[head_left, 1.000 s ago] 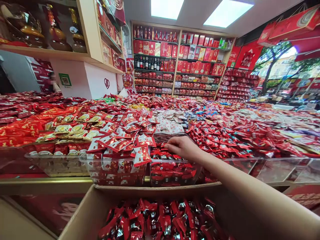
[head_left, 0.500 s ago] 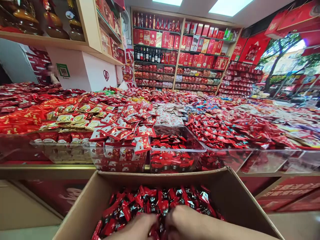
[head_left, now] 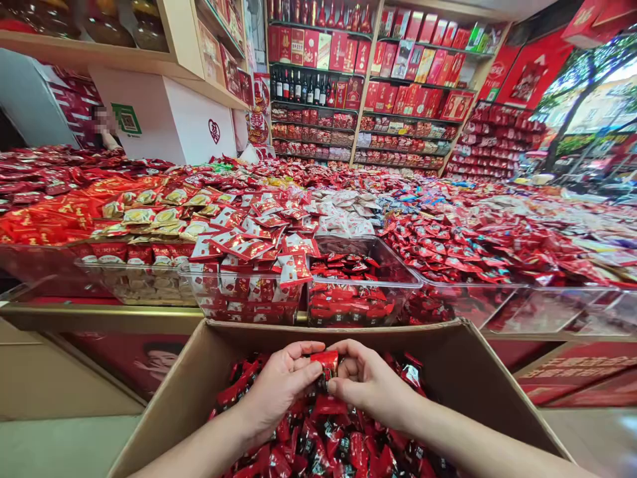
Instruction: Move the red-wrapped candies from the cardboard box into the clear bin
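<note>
Above an open cardboard box [head_left: 497, 392], my left hand [head_left: 286, 380] and my right hand [head_left: 371, 382] come together over a small red and black candy packet [head_left: 326, 364]. Thumbs and fingers of both hands close on the packet from its two sides. Beneath them the box is filled with many loose red and black packets [head_left: 318, 445] of the same look. Whether more packets sit behind my curled fingers is hidden.
Just beyond the box stands a clear plastic bin [head_left: 363, 292] partly filled with red and black packets. Left of it, another bin [head_left: 249, 292] overflows with red and white packets [head_left: 249, 245]. Shelves [head_left: 365, 86] with bottles and red boxes line the back. A person [head_left: 104, 126] is at far left.
Both hands have risen from among the packets in the box and now hold a packet between them. The camera view has tilted down slightly.
</note>
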The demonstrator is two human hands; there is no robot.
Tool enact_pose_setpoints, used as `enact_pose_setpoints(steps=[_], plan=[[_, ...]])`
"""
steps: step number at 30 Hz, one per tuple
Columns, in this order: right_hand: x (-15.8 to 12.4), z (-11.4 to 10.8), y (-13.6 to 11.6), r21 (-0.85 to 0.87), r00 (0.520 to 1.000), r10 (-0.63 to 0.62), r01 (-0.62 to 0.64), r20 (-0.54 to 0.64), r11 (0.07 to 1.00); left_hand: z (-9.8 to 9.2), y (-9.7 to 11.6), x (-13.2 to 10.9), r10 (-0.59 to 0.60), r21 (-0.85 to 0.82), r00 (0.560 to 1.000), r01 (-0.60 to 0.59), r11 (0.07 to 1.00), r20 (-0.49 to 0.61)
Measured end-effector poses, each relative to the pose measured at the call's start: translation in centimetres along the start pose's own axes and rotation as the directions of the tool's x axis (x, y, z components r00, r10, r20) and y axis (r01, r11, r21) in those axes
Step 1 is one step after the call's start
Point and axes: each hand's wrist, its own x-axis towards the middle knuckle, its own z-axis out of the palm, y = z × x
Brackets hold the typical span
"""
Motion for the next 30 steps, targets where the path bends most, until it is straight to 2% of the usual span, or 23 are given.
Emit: enact_pose_setpoints(steps=[3,6,10,12,15,19,21,24,26,28,30], plan=[[0.2,-0.1,-0.1,0.017,0.997,-0.082,0.082,-0.014,0.996,0.2,0.3,0.0,0.025,-0.024,0.999,-0.024,0.999,0.029],[0.4,-0.2,-0.3,0.026,0.992,-0.126,0.126,-0.021,0.992,0.2,0.6,0.1,0.063,0.069,0.996,-0.067,0.995,0.061],[0.5,-0.3,-0.8,0.05,0.998,-0.068,0.068,0.003,0.996,0.0,0.5,0.0,0.03,0.059,0.998,-0.033,0.998,0.054],[0.5,-0.4,-1.0,-0.004,0.998,-0.057,0.057,-0.015,0.998,0.0,0.4,0.0,0.021,0.048,0.999,-0.023,0.999,0.044],[0.4,-0.4,-1.4,-0.227,0.989,-0.129,0.111,-0.067,0.968,0.3,0.4,-0.1,0.029,0.062,0.998,-0.032,0.998,0.053],[-0.2,-0.2,-1.7,-0.566,0.955,-0.295,0.223,-0.038,0.793,0.6,0.4,-0.3,-0.021,0.072,1.0,0.022,0.997,-0.01],[-0.5,-0.2,-1.7,-0.599,0.948,-0.316,0.241,-0.022,0.764,0.6,0.4,-0.3,-0.029,0.022,0.999,0.03,0.999,-0.04],[-0.8,-0.4,-1.3,-0.621,0.933,-0.355,0.242,-0.063,0.746,0.9,0.6,-0.3,-0.041,-0.152,0.999,0.041,0.988,0.0],[-0.8,-0.8,-1.0,-0.709,0.893,-0.449,0.299,-0.027,0.638,1.3,0.8,-0.4,-0.049,-0.242,0.999,0.053,0.969,0.023],[-0.9,-1.2,-0.7,-0.79,0.844,-0.529,0.384,0.09,0.478,1.7,0.9,-0.5,-0.056,-0.281,0.998,0.062,0.958,0.03],[-1.0,-1.4,-0.7,-0.82,0.81,-0.548,0.45,0.209,0.352,1.8,0.9,-0.4,-0.056,-0.281,0.998,0.058,0.958,0.018]])
